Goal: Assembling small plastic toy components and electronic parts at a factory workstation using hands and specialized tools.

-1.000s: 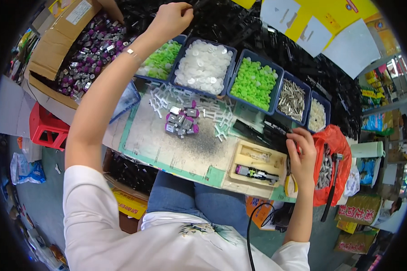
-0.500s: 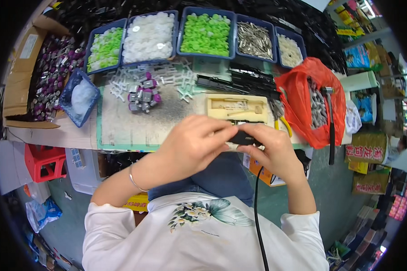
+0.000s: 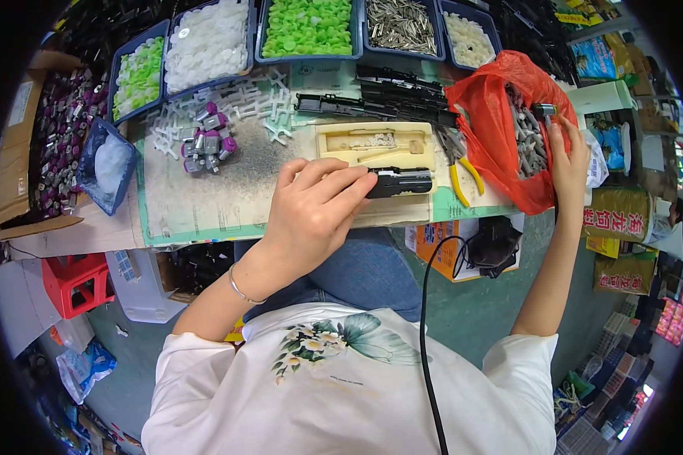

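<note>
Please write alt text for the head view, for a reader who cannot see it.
The person's left hand grips a black plastic part on the worktable, while the right hand lifts a small grey metal piece from a red plastic bag.

On the surface (image 3: 205,205) before me, a mat carries a moulded tray (image 3: 376,148) at its middle, and my left hand (image 3: 311,212) rests at the tray's near edge, touching a slim part (image 3: 401,183) that lies along it. Pliers (image 3: 459,163) lie just right of the tray. Further right sits an open bag (image 3: 497,125) of small metal pieces, with my right hand (image 3: 568,155) at its far side. A cluster of small assemblies (image 3: 205,140) lies left on the mat. Behind everything runs a row of bins (image 3: 307,30); a cardboard box (image 3: 30,152) stands at the far left.
</note>
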A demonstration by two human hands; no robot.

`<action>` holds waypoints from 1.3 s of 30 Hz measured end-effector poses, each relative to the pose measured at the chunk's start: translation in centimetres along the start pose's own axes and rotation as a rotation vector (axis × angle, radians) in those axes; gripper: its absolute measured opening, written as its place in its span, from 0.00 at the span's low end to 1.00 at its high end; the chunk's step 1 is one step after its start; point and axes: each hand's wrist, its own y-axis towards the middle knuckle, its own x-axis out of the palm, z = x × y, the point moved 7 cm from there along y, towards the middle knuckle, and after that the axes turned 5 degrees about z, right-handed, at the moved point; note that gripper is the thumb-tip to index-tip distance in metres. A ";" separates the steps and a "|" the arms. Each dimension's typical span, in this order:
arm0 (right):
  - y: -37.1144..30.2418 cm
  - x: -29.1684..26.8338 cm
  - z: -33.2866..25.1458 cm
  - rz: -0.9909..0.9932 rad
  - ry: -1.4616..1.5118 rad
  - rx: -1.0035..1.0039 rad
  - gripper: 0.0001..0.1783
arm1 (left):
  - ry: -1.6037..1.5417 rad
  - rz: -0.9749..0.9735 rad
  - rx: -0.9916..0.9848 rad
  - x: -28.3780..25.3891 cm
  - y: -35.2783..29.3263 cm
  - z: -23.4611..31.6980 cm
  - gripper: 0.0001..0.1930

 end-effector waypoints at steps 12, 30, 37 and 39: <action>1.1 3.4 2.9 -0.169 -0.375 0.151 0.17 | 0.066 -0.067 -0.027 2.2 0.2 -0.4 0.15; -7.8 2.0 -13.8 -0.309 0.493 0.130 0.15 | 0.322 -0.226 0.172 4.2 1.1 1.6 0.12; -8.2 2.0 -15.2 -0.429 0.307 0.063 0.13 | 0.385 -0.156 0.269 4.2 0.6 2.3 0.06; -7.8 0.2 -16.5 -0.142 0.638 -0.092 0.13 | 0.418 -0.157 0.286 4.3 0.7 2.2 0.07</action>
